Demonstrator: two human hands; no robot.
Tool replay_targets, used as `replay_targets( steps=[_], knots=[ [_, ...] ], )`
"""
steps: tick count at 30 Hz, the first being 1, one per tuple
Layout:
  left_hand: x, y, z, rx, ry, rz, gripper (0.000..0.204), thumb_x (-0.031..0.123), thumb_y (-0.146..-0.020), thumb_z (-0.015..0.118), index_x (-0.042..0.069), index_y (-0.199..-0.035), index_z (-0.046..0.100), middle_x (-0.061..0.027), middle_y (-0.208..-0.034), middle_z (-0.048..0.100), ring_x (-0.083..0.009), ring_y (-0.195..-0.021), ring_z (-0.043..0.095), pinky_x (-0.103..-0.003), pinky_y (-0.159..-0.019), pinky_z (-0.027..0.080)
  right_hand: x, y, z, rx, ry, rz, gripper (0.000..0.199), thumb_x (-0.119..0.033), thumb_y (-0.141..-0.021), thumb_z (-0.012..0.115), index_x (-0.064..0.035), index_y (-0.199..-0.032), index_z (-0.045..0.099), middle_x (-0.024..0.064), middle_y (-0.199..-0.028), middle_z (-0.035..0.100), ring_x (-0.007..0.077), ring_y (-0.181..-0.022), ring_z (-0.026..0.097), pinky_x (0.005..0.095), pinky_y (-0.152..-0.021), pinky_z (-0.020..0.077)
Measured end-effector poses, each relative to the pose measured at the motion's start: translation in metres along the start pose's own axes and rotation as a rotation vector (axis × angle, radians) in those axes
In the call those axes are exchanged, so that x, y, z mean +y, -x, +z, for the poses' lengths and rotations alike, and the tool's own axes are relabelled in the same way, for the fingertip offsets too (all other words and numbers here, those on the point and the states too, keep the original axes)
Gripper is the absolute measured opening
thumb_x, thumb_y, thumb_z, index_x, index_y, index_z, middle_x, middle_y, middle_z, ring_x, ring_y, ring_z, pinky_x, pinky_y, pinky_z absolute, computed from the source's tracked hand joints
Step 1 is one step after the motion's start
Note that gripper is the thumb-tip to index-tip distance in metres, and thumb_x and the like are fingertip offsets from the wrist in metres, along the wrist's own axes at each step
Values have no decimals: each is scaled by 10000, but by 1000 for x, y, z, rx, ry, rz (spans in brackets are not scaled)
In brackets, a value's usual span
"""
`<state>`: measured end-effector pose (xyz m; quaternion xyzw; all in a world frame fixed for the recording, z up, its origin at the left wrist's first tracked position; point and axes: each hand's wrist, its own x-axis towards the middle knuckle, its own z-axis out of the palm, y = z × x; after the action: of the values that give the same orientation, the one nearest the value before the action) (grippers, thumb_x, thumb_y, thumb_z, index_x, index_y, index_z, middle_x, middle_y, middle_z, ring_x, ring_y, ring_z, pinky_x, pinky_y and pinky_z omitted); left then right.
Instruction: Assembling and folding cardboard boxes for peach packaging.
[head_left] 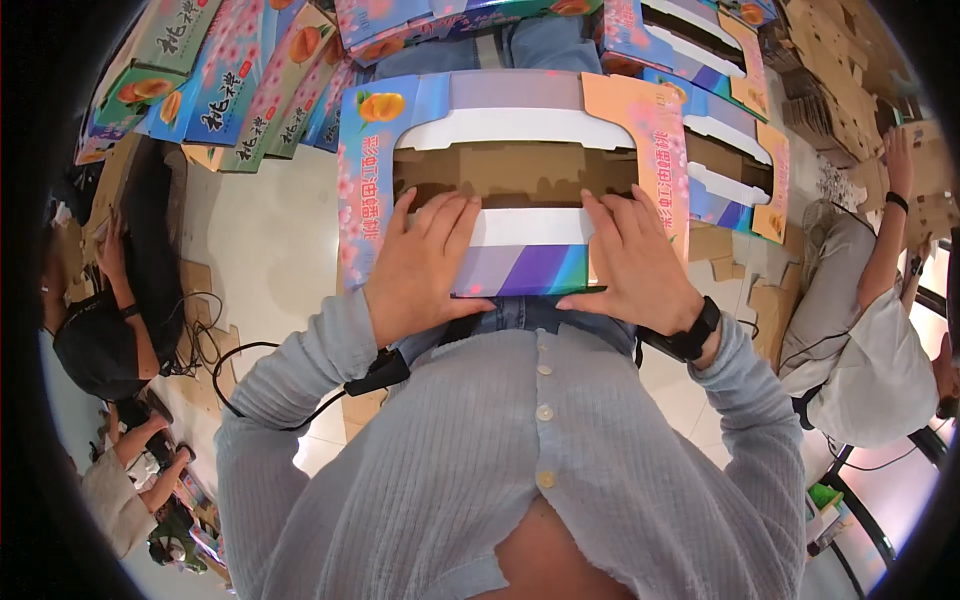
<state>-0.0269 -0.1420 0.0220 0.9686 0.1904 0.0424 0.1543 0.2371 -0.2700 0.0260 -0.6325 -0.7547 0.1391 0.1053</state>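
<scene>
The carton [530,228] is smooth printed paperboard with a slight sheen, its inside [515,175] plain matt cardboard. The shirt [460,420] is soft matt ribbed cloth, its buttons [544,412] shiny and plastic-looking. The floor [260,230] looks like glossy tile; the stacked flat cardboard [825,85] is matt, rough-edged

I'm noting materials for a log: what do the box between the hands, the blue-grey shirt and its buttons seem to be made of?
Box: likely cardboard, with a seemingly slightly glossy colour print outside; its folded white flaps and plain brown inside suggest this.
Shirt: soft, matte cloth with fine ribs and creases; fibre unclear.
Buttons: pale, smooth, somewhat shiny; perhaps plastic or shell.
</scene>
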Motion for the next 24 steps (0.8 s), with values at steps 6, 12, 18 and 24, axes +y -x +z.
replay_targets(
  steps=[6,12,18,24],
  knots=[
    [-1,-4,3,-35,40,-3,1007,580,-718,759,-70,-1403,409,-214,-1273,505,-370,-1232,464,-538,-1101,292,12,-7,5,-4,-38,-53,1011,-605,-638,822,83,-1292,476,218,-1102,525,395,-1125,507,524,-1144,285],
    [-3,-12,5,-65,109,-41,947,543,-692,800,-61,-1331,449,-212,-1225,511,-376,-1188,478,-495,-1014,355,13,-16,4,-121,-96,38,1017,-632,-599,822,67,-1256,482,228,-1151,543,420,-1149,512,534,-1141,287],
    [-15,-27,1,-381,241,-149,943,516,-651,845,-7,-1321,437,-203,-1240,524,-365,-1181,496,-482,-938,379,17,-32,6,-285,-30,30,1030,-696,-560,800,54,-1198,497,246,-1104,577,416,-1119,564,518,-1123,326],
    [-18,-37,-2,-438,288,-143,878,481,-681,846,27,-1311,436,-177,-1211,555,-358,-1178,504,-498,-946,370,21,-47,1,-442,-103,31,957,-672,-558,820,45,-1121,525,232,-1032,628,404,-1089,593,473,-1070,371]
  ],
)
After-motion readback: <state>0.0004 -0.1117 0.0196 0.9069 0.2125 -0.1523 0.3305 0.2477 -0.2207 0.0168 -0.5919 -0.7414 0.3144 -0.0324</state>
